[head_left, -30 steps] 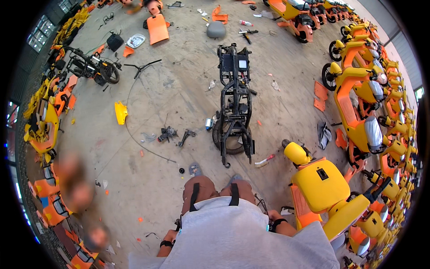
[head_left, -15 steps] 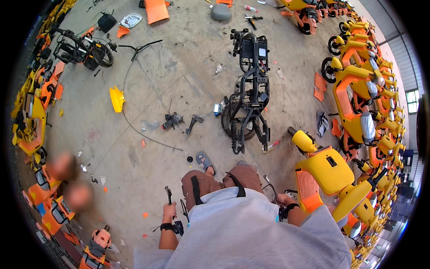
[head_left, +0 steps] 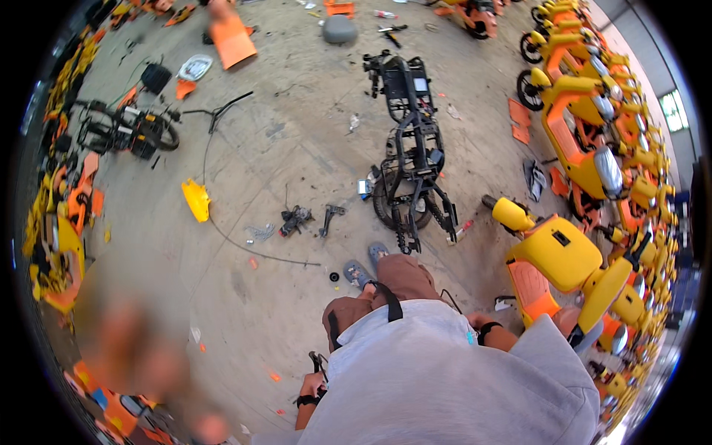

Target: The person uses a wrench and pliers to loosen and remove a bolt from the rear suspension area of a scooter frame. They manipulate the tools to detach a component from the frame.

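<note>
My left hand point(head_left: 311, 383), low beside my body, is closed round a dark metal hand tool point(head_left: 317, 361) whose upper end sticks out above the fist. Its exact kind is hard to make out. My right hand point(head_left: 478, 320) hangs at my other side, partly behind my shirt, with its fingers mostly hidden. A thin dark curved piece point(head_left: 449, 299) shows close to it; I cannot tell whether the hand holds it. Ahead of my feet lies a stripped black scooter frame point(head_left: 420, 141) with a wheel point(head_left: 383, 204) at its near end.
A yellow scooter point(head_left: 561, 252) stands close on my right, before rows of others. Loose parts point(head_left: 297, 220), a yellow panel point(head_left: 196, 200) and a long cable point(head_left: 245, 247) lie on the floor. Another stripped frame point(head_left: 126, 127) is at far left. Blurred shapes point(head_left: 133, 341) cover the lower left.
The view has turned and shifted. My feet are closer to the black frame, and both sandals now show. My left hand has come nearer my body, still round the tool.
</note>
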Available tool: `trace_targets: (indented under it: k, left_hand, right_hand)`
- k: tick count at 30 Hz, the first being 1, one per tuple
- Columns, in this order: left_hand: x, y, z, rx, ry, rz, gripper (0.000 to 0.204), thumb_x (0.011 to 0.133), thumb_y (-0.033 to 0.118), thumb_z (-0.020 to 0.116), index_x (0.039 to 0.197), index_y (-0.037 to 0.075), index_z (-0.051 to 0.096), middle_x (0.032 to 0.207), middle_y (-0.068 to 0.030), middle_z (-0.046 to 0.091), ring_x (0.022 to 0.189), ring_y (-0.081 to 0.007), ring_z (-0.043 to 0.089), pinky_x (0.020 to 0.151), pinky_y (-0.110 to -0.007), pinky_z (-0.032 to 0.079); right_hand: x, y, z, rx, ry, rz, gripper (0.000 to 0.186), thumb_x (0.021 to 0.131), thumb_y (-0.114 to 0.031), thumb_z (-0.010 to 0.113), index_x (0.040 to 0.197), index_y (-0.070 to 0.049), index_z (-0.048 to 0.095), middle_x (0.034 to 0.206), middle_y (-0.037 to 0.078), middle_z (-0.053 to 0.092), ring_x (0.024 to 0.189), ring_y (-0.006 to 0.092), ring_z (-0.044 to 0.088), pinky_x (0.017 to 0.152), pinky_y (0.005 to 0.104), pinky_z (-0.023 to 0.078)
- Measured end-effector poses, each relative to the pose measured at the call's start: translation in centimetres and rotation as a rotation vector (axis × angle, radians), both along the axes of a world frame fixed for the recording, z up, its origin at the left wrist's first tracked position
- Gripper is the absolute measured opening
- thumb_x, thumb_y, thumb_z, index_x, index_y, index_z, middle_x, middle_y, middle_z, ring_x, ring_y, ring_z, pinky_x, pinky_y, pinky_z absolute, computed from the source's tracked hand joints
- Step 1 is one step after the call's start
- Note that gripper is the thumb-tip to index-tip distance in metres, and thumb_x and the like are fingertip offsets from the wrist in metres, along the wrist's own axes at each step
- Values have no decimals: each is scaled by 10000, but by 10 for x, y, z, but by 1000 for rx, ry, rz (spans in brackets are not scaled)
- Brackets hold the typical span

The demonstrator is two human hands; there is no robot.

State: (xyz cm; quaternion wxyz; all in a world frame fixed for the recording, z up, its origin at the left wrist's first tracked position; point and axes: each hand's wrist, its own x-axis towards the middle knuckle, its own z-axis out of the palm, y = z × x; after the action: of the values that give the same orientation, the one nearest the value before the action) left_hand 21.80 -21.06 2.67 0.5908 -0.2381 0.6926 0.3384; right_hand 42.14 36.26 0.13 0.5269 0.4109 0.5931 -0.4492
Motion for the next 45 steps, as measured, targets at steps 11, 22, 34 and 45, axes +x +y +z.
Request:
trace_targets:
  k: [11, 22, 34, 45]
  left_hand:
    - [-118, 56, 32, -236, -43, 63, 312, 875, 251, 614, 722, 14, 480, 578, -65, 447, 433, -168, 436, 400, -327, 378]
    - [-253, 131, 37, -232, 90, -123, 355, 886, 319, 599, 684, 44, 502, 536, -60, 463, 405, -182, 451, 393, -334, 397]
    - [-291, 140, 65, -91, 537, -417, 475, 882, 406, 614, 766, -55, 612, 585, -127, 568, 576, -221, 562, 583, -393, 469]
    - [-380, 91, 23, 28, 565, -734, 532, 877, 400, 573, 799, -122, 633, 651, -250, 620, 676, -338, 666, 625, -435, 478]
  right_hand:
    - [9, -6, -34, 121, 197, 341, 256, 762, -247, 558, 726, -17, 665, 690, 138, 639, 619, 279, 614, 581, 405, 467]
    - [-1, -23, -56, 110, -277, -444, 119, 670, -144, 641, 657, -27, 644, 651, 129, 622, 569, 264, 579, 549, 393, 446]
    - [-131, 10, -37, 58, -145, -288, 130, 670, -128, 588, 660, 0, 611, 641, 140, 600, 575, 247, 568, 520, 393, 423]
    - [-222, -21, 20, 252, -187, -736, 163, 668, -134, 589, 652, 27, 603, 612, 147, 593, 500, 247, 549, 476, 395, 430]
